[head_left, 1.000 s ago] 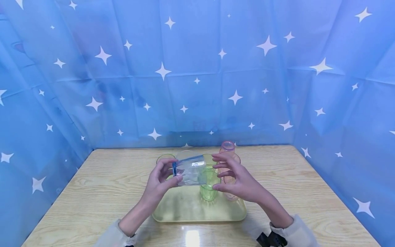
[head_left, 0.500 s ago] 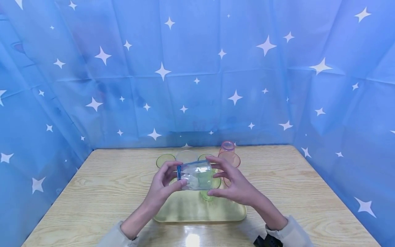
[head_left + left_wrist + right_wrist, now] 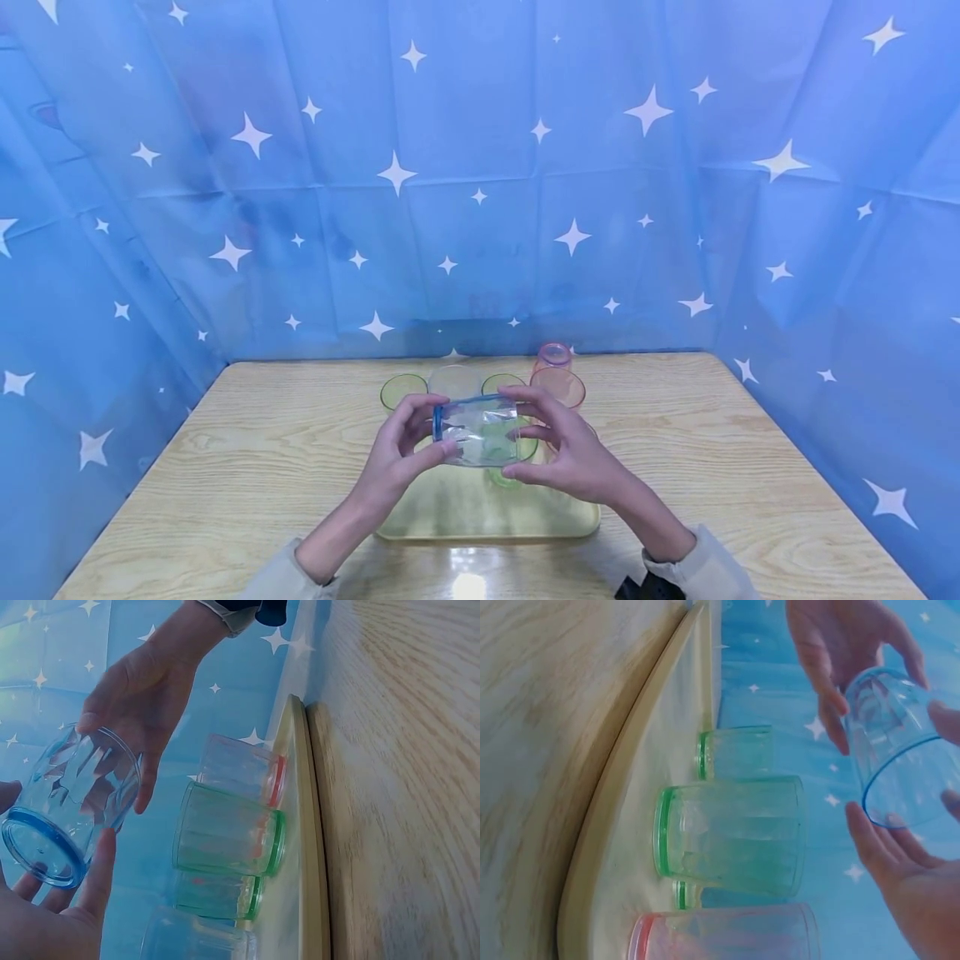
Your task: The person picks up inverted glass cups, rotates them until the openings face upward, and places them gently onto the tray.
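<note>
A clear cup with a blue base (image 3: 474,429) is held sideways above the tray, its mouth facing right. My left hand (image 3: 393,450) grips the base end, thumb in front and fingers behind. At the rim, my right hand (image 3: 570,450) holds the cup between thumb and fingers, seen also in the right wrist view, where the blue rim (image 3: 885,780) lies between both hands. Below and behind stand green cups (image 3: 229,829) and a pink cup (image 3: 727,934) on the pale yellow tray (image 3: 480,521). The held cup and hands partly hide them in the head view.
A pink-purple cup (image 3: 553,358) stands at the back right, and a colourless cup (image 3: 453,381) in the back row between green ones. The wooden table (image 3: 285,442) surrounds the tray. A blue curtain (image 3: 480,167) with white stars hangs behind and at both sides.
The held cup has moved slightly right and down and become more level. My right hand has come left, from apart to holding its rim.
</note>
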Demonstrator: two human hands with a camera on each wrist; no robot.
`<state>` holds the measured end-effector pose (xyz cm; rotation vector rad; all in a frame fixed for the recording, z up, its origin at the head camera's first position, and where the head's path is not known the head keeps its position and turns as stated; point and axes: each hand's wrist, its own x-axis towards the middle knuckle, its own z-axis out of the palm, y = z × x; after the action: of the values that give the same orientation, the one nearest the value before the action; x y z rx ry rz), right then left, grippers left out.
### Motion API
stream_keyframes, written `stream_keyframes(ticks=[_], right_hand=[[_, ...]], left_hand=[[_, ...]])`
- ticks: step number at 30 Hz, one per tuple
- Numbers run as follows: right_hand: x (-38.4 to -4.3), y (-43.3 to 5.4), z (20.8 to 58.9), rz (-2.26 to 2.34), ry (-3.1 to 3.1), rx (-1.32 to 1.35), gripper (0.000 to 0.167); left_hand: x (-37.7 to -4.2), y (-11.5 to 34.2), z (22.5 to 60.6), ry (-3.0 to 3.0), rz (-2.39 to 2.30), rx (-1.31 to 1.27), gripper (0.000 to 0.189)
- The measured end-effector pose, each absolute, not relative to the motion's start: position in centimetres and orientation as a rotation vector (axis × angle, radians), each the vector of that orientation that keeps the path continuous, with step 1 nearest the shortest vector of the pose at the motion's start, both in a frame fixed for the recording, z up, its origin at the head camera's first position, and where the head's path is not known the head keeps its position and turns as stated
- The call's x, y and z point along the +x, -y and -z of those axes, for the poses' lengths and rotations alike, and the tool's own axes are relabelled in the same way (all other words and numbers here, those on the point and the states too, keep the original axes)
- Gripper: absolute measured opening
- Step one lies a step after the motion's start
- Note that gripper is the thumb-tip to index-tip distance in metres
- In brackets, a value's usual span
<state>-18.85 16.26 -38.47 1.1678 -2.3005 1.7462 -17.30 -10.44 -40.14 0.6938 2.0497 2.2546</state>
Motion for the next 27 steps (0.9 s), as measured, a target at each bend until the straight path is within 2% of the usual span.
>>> stream_keyframes(ticks=[7,15,27], right_hand=[[-18.8,-16.4,38.2,-1.714,2.253,1.161,0.084],[-19.1,-16.8,38.0,-1.621,2.262,1.141,0.083],[-19.2,-17.0,37.8,-1.597,2.251,1.121,0.083]], left_hand=[[-17.4,10.4,40.1,-2.103,-2.217,0.724,0.057],[-17.3,11.1,40.0,-2.231,-2.185,0.624,0.050],[-17.5,13.6,41.9,-2.396,-2.101,0.551,0.046]])
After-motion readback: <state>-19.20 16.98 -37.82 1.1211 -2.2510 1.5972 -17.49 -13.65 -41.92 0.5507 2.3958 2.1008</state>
